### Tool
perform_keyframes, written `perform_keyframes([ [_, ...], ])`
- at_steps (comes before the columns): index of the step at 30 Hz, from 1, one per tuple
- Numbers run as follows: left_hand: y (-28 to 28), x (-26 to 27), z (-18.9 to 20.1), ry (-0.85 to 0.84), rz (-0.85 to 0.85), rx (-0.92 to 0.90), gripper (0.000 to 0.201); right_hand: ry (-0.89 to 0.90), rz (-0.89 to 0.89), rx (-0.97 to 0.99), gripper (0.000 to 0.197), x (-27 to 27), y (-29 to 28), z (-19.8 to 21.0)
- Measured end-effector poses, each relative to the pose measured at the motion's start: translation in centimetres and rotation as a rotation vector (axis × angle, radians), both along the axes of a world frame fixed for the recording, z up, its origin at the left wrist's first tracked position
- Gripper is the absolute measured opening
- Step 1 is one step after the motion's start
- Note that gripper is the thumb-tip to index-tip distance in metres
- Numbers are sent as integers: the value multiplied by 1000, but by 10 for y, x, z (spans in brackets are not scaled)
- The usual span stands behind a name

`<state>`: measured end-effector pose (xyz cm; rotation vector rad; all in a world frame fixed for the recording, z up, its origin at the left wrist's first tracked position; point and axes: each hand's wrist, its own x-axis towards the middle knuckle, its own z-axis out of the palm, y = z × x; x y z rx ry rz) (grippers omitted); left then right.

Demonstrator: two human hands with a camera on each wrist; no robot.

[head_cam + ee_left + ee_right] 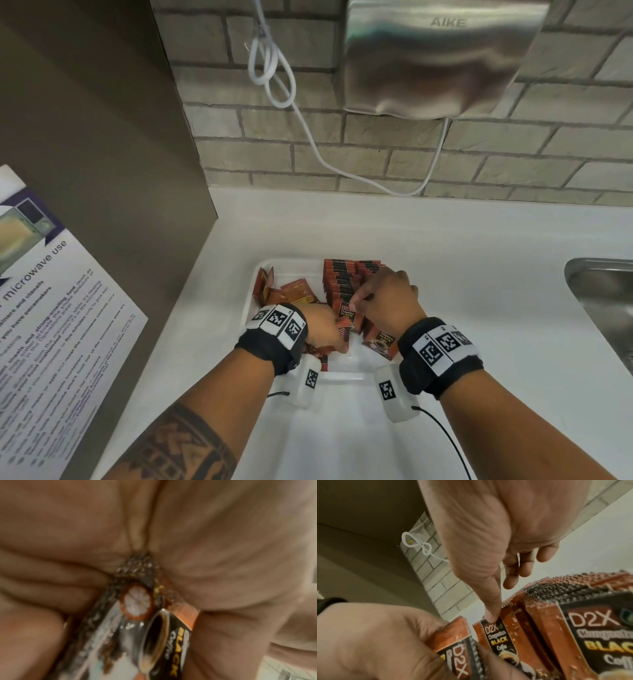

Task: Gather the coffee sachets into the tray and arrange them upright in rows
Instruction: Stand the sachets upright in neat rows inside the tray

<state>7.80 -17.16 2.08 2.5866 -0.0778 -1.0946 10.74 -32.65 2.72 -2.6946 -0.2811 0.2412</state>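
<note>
Inside the white tray [251,301], a bundle of light, crinkly D2X coffee sachets [154,635] is clasped in the left hand [323,330] while one upright sachet [498,635], best taken by its sealed top edge, is pinched by the right hand [387,298].

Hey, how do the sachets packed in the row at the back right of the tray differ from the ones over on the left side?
The row of sachets stands upright, packed tightly face to face; the left sachets are few and loose, some leaning on the tray wall, others tilted or lying flat. The row mostly shows top edges; the left sachets show their faces. Both are reddish-brown packets inside the tray.
</note>
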Motion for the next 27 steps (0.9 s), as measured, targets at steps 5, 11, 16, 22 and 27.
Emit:
perform_keyframes([
  [5, -6, 5, -2, -1, -38, 49, 44, 12, 25, -43, 18, 0, 3, -5],
  [11, -8, 8, -1, 1, -44, 53, 45, 22, 39, -56, 10, 3, 2, -5],
  [16, -6, 8, -1, -7, -35, 56, 48, 17, 38, -29, 13, 3, 0, -6],
  [22, -5, 8, 1, -9, -30, 53, 44, 13, 31, -24, 16, 5, 1, -9],
  [27, -4, 6, 2, -4, -9, 36, 43, 24, 35, -25, 18, 6, 0, -10],
])
